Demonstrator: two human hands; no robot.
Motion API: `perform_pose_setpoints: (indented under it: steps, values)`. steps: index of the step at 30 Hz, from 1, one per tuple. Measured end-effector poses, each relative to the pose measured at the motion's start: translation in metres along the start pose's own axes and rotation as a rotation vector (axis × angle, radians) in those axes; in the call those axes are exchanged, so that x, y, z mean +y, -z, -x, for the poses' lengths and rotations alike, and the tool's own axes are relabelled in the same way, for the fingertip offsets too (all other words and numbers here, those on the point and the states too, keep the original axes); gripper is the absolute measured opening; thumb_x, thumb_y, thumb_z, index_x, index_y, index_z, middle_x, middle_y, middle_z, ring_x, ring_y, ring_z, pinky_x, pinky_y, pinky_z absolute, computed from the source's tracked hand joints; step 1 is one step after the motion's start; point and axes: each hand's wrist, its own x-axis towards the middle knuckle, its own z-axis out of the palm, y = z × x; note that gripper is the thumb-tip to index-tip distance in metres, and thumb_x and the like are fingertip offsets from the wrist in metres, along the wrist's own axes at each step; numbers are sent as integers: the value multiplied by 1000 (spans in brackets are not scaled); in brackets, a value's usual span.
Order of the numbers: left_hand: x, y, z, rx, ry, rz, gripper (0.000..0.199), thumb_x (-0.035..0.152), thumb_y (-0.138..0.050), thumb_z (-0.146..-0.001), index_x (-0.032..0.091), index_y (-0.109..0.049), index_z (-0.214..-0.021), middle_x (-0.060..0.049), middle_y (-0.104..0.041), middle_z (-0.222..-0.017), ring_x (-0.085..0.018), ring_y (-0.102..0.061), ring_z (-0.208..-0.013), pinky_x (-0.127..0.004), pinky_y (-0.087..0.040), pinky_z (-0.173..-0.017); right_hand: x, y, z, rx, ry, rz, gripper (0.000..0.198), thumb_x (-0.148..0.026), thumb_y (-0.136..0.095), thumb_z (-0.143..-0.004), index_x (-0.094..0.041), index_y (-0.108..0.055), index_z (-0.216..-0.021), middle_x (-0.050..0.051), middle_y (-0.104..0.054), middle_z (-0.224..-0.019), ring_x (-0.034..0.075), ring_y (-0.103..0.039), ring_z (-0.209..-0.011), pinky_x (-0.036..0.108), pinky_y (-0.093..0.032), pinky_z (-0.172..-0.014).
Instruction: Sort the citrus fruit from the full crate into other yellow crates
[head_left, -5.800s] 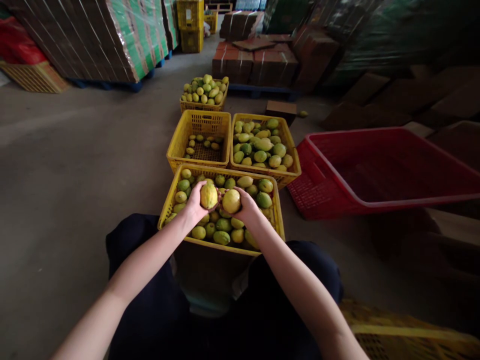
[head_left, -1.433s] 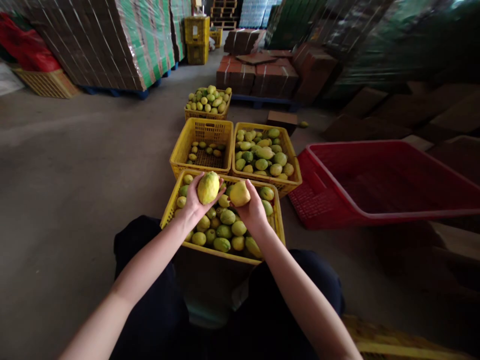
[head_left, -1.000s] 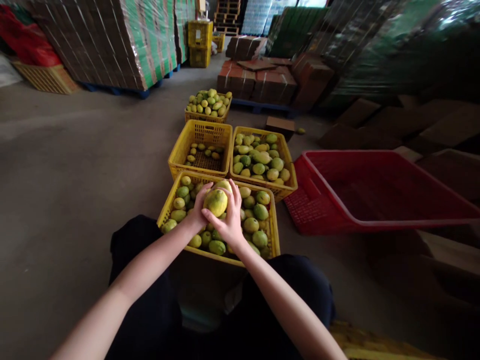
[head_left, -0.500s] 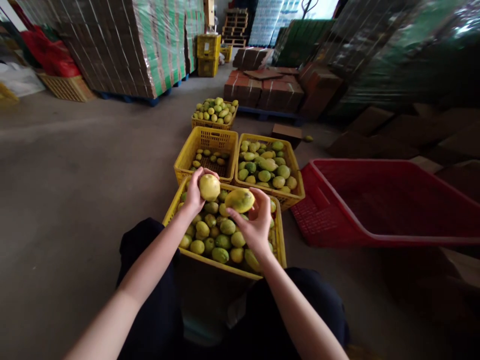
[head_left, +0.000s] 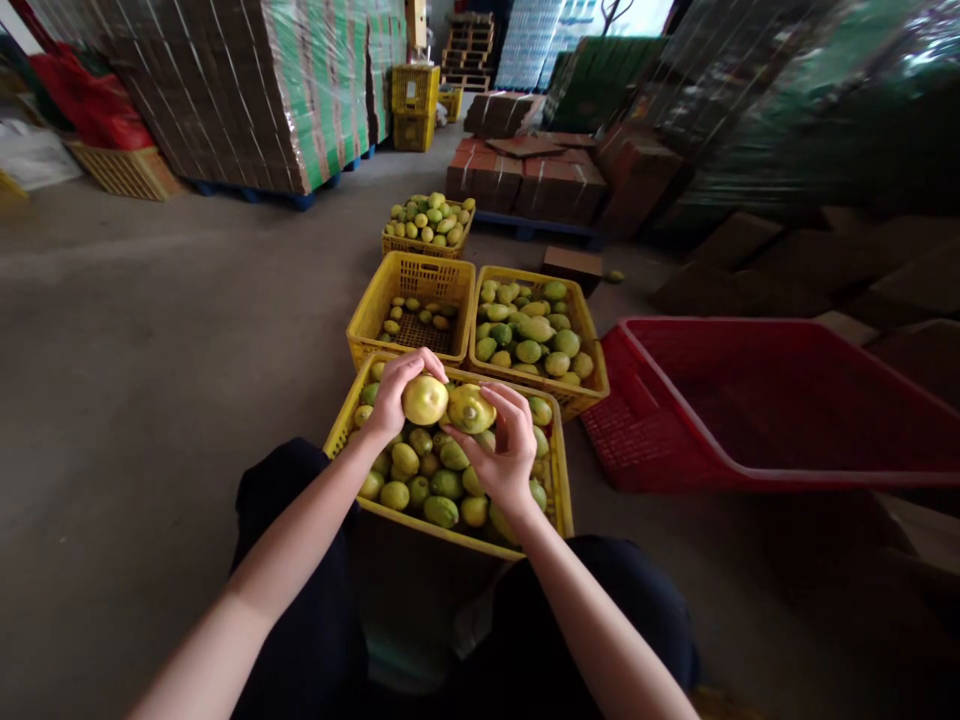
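My left hand (head_left: 395,393) is closed around a round yellow lemon (head_left: 425,401), fingers curled over its top and far side. My right hand (head_left: 508,440) grips a second, yellow-green lemon (head_left: 471,410) between thumb and fingers, its nippled end turned towards me. The two fruits are side by side, nearly touching. Both are held above a yellow crate (head_left: 450,537) between my knees, filled with green and yellow lemons (head_left: 447,485). My hands hide the back part of that crate.
Beyond stand a yellow crate (head_left: 360,318) with several lemons on its bottom, a fuller yellow crate (head_left: 596,385) to its right, and a heaped one (head_left: 427,252) behind. A large red basket (head_left: 675,475) lies to the right. Wrapped pallet stacks (head_left: 322,100) and flattened cartons (head_left: 517,180) stand farther back.
My hands have come closer together. The right-hand lemon has turned from side-on to end-on and shifted left; the left-hand lemon has moved slightly right and down.
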Motion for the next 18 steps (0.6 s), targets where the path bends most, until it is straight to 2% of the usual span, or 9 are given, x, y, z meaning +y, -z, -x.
perform_pose_setpoints:
  steps: [2,5,7,9,11,14,16,18]
  values:
    - [0,-2,-3,51,125,83,41,47,-56,-90,21,-69,-61,-6,-65,-71,-21,-63,-77,-33,-52,-80,-3,-2,1,19,-108,-82,53,-32,-92,-74,-28,-70,-122,8,-69,-122,30,-67,-117,51,-59,-102]
    - [-1,-8,-9,189,519,328,41,37,-49,-96,19,-66,-62,-5,-62,-65,-20,-66,-74,-31,-56,-77,-6,-7,0,33,-408,-326,60,-35,-94,-71,-26,-69,-125,7,-73,-122,28,-68,-116,46,-60,-101]
    - [-3,-11,-13,312,774,518,38,32,-45,-99,18,-69,-72,-5,-63,-65,-20,-68,-72,-32,-59,-74,-7,-10,-3,62,-623,-491,59,-37,-92,-73,-26,-69,-126,5,-76,-118,25,-72,-108,40,-63,-93]
    - [-3,-14,-15,424,915,663,35,29,-42,-100,16,-72,-87,-6,-68,-70,-20,-70,-71,-32,-61,-71,-5,-10,-9,118,-810,-633,50,-38,-88,-77,-26,-71,-122,2,-78,-107,21,-74,-91,32,-64,-77]
    - [-3,-16,-14,471,961,730,34,28,-42,-101,15,-73,-104,-8,-70,-75,-20,-70,-69,-30,-62,-64,1,-8,-16,165,-985,-788,36,-37,-80,-82,-24,-73,-115,-1,-78,-93,16,-71,-72,26,-61,-60]
    - [0,-17,-11,424,962,779,37,26,-43,-100,17,-72,-122,-8,-72,-78,-17,-68,-62,-23,-56,-51,11,-4,-25,158,-1172,-1068,28,-38,-67,-89,-21,-74,-109,2,-77,-84,14,-64,-56,23,-54,-45]
    - [2,-19,-10,372,955,820,38,25,-47,-98,19,-71,-128,-7,-74,-82,-15,-67,-60,-20,-54,-49,17,-2,-30,183,-1189,-1198,30,-37,-61,-91,-20,-73,-113,5,-80,-89,15,-65,-55,24,-56,-47]
    - [2,-23,-9,369,926,864,39,23,-50,-97,18,-70,-129,-7,-76,-85,-17,-71,-66,-22,-59,-56,21,-2,-33,257,-1150,-1249,32,-33,-58,-92,-21,-72,-118,5,-82,-97,16,-70,-62,27,-62,-55]
